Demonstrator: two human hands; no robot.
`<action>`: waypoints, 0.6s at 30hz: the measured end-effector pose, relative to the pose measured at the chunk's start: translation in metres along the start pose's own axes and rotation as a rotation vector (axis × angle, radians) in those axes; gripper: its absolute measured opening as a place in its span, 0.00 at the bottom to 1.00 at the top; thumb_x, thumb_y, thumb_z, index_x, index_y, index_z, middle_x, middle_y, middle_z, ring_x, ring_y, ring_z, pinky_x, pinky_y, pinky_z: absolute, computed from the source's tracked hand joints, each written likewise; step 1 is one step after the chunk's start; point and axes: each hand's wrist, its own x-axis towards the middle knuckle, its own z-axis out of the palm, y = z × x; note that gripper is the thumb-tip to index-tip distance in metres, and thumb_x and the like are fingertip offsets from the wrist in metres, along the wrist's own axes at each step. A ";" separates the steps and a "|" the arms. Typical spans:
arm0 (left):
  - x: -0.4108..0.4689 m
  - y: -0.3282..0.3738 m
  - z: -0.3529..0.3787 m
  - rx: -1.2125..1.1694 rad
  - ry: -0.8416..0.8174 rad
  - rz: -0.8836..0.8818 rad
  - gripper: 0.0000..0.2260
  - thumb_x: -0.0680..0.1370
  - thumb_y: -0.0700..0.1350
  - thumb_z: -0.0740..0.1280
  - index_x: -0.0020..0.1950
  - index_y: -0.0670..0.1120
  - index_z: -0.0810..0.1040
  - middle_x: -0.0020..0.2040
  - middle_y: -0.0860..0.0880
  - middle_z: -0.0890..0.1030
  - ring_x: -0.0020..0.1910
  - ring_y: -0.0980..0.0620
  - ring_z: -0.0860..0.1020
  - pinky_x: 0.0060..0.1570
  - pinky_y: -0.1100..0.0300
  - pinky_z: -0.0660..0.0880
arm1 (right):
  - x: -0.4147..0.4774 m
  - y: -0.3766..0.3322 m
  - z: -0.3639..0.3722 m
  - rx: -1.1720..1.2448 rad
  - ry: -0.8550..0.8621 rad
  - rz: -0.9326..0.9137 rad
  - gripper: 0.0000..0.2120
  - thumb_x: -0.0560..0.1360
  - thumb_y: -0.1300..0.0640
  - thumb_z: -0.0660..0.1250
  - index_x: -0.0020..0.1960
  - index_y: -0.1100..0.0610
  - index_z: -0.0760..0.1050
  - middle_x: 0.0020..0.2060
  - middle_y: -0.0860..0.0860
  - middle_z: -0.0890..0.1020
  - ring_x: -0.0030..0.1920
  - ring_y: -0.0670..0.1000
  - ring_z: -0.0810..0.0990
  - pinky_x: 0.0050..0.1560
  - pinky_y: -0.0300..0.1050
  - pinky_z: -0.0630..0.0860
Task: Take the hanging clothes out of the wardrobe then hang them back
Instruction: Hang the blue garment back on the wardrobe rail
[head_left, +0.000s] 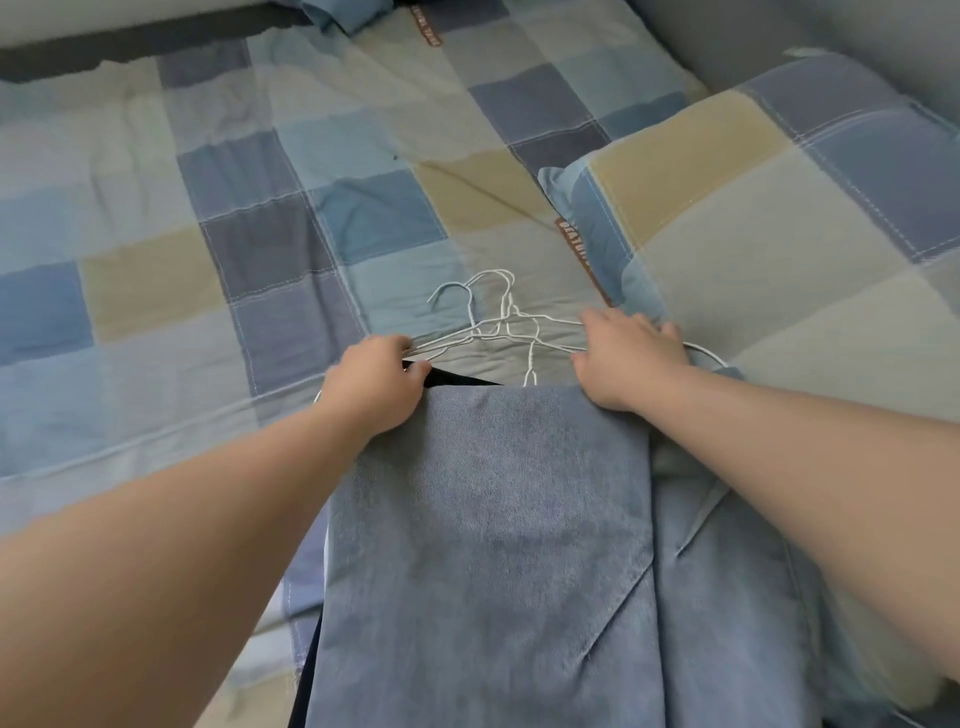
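Patchwork bed (260, 234), denim clothes (488, 519), wire hangers (506, 312)

Blue denim garment (488, 545) on white wire hangers (498, 322) lies flat.

Recorded: left forearm (208, 519) and right forearm (810, 457), bare up to the frame edge; left grip (376, 384) and right grip (628, 358), bare-fingered.
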 end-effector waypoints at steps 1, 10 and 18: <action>0.002 -0.002 0.001 0.012 0.030 -0.007 0.17 0.82 0.52 0.62 0.69 0.50 0.75 0.68 0.45 0.75 0.67 0.40 0.72 0.67 0.45 0.69 | 0.002 0.000 0.000 -0.032 0.025 0.002 0.17 0.79 0.52 0.57 0.67 0.53 0.67 0.66 0.54 0.72 0.67 0.59 0.69 0.63 0.56 0.63; -0.013 0.006 -0.027 -0.138 0.292 0.100 0.07 0.83 0.44 0.61 0.53 0.48 0.78 0.51 0.49 0.75 0.50 0.43 0.75 0.52 0.48 0.74 | -0.010 0.021 -0.025 0.137 0.282 -0.001 0.10 0.82 0.57 0.56 0.56 0.57 0.74 0.54 0.57 0.73 0.54 0.62 0.74 0.47 0.51 0.69; -0.060 0.027 -0.078 -0.143 0.213 0.123 0.06 0.84 0.48 0.59 0.52 0.51 0.75 0.50 0.50 0.80 0.47 0.45 0.77 0.47 0.48 0.77 | -0.070 0.041 -0.083 0.320 0.337 -0.093 0.09 0.81 0.54 0.59 0.44 0.52 0.73 0.41 0.50 0.72 0.44 0.60 0.75 0.39 0.50 0.70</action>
